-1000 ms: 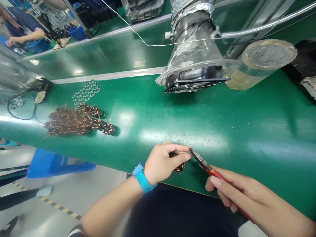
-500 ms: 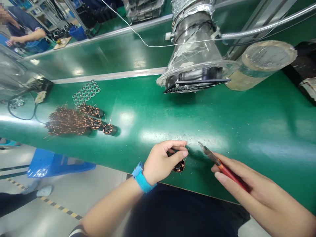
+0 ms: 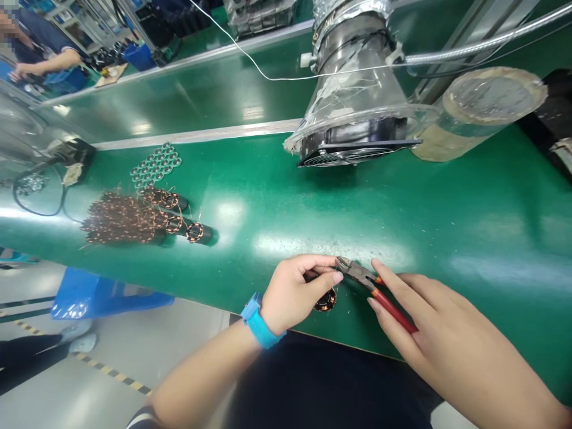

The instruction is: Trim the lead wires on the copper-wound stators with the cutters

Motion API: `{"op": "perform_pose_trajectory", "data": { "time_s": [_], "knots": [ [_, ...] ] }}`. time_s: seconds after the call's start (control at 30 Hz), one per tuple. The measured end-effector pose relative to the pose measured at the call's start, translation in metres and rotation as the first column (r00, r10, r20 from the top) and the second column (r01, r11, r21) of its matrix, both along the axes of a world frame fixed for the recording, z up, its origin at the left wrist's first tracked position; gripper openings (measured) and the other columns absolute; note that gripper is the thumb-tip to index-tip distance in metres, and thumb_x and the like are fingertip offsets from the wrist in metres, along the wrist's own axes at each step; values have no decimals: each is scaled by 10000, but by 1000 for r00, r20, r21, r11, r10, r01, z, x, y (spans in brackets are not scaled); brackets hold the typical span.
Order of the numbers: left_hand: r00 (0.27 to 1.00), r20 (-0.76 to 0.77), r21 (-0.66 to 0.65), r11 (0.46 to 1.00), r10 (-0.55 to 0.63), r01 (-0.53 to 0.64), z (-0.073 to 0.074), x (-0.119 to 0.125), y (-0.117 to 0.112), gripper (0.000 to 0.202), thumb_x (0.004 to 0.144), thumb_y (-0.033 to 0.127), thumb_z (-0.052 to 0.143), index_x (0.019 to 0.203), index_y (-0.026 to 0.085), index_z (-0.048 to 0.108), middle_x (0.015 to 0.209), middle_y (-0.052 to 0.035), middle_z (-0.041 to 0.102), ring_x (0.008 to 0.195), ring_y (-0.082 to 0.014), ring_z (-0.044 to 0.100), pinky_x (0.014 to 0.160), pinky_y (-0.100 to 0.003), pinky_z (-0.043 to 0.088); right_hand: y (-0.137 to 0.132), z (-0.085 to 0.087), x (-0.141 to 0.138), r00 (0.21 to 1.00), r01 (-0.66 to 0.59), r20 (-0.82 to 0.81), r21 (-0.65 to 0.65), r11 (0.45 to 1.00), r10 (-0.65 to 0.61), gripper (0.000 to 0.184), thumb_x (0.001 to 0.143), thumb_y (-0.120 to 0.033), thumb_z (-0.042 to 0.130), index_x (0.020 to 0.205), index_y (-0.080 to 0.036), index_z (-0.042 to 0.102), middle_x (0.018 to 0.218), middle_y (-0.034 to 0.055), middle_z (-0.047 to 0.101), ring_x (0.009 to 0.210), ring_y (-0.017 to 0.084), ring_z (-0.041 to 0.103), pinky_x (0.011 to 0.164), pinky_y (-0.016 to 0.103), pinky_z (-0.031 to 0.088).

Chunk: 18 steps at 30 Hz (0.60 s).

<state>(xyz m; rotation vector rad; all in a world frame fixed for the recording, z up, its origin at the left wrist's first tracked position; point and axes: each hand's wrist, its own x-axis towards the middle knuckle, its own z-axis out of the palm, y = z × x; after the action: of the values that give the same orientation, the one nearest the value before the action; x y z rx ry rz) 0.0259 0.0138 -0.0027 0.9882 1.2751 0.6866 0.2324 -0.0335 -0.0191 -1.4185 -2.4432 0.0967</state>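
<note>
My left hand (image 3: 295,292), with a blue wristband, is closed round a small copper-wound coil part (image 3: 326,300) held at the near edge of the green bench (image 3: 277,196). My right hand (image 3: 429,333) grips red-handled cutters (image 3: 370,286). The cutter jaws point left and meet the coil right beside my left thumb and forefinger. Most of the coil is hidden by my left fingers.
A heap of the same copper coils (image 3: 129,217) lies to the left, with a patch of small metal rings (image 3: 156,165) behind it. A clear extraction hood with a fan (image 3: 357,113) and a large tape roll (image 3: 482,110) stand at the back. Another person (image 3: 40,50) works far left.
The cutters drew back to the right from the coil half a second ago and have now come back left, jaws at the coil again. My left hand has barely moved.
</note>
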Motion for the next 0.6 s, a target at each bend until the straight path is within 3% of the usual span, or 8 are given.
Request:
{"op": "perform_pose_trajectory", "data": {
  "time_s": [0.13,0.2,0.23,0.3,0.37,0.4,0.47,0.6],
  "knots": [
    [1000,28,-3,1000,-10,10,0,0,0,168,800,137,716,961,127,761,849,-61,775,740,-147,696,749,-261,567,-5,0,5,982,33,-175,-211,977,-71,485,1057,-372,283,1413,-117,492,972,125,689,779,263,672,645,401,577],
    [999,34,-9,1000,-5,5,1,0,0,144,796,136,722,934,127,759,843,-62,777,743,-148,703,756,-261,570,-2,4,7,952,27,-270,-388,921,-142,462,1027,-459,394,1380,-204,547,971,78,692,811,237,684,643,339,587],
    [999,34,-12,1000,0,1,1,0,0,126,791,139,729,914,128,758,840,-62,778,742,-147,705,754,-258,571,1,8,8,931,5,-314,-503,864,-188,443,1004,-508,432,1312,-243,607,927,55,691,802,227,682,628,312,581],
    [1000,27,-18,1000,8,-8,1,0,0,98,775,145,750,872,130,756,832,-61,778,732,-146,705,736,-250,570,8,16,10,877,-80,-372,-738,671,-305,433,953,-611,463,1061,-277,716,758,24,649,690,204,642,552,274,537],
    [1000,17,-22,1000,15,-15,2,0,-1,92,759,147,767,848,130,753,820,-59,776,717,-141,700,709,-240,565,15,23,12,835,-175,-379,-871,459,-400,500,906,-690,473,828,-256,708,609,7,548,545,164,529,458,242,437],
    [1000,12,-25,1000,16,-16,2,0,-1,94,752,149,774,842,130,752,807,-56,773,705,-138,695,693,-234,560,18,26,14,824,-211,-376,-898,386,-424,523,890,-708,481,771,-242,686,577,2,510,510,146,475,436,230,386],
    [1000,13,-30,999,17,-16,3,-1,-2,98,748,163,784,835,131,751,772,-48,764,677,-130,682,666,-225,548,20,29,15,808,-262,-380,-916,304,-451,536,875,-719,499,752,-226,670,569,-2,489,502,128,429,434,218,329],
    [999,35,-27,999,18,-17,3,-1,-2,73,761,178,781,807,136,743,723,-27,744,643,-113,660,656,-218,528,20,28,16,790,-296,-396,-915,275,-468,526,865,-716,527,766,-216,655,587,-9,464,527,123,404,467,214,308]
  ]
}}
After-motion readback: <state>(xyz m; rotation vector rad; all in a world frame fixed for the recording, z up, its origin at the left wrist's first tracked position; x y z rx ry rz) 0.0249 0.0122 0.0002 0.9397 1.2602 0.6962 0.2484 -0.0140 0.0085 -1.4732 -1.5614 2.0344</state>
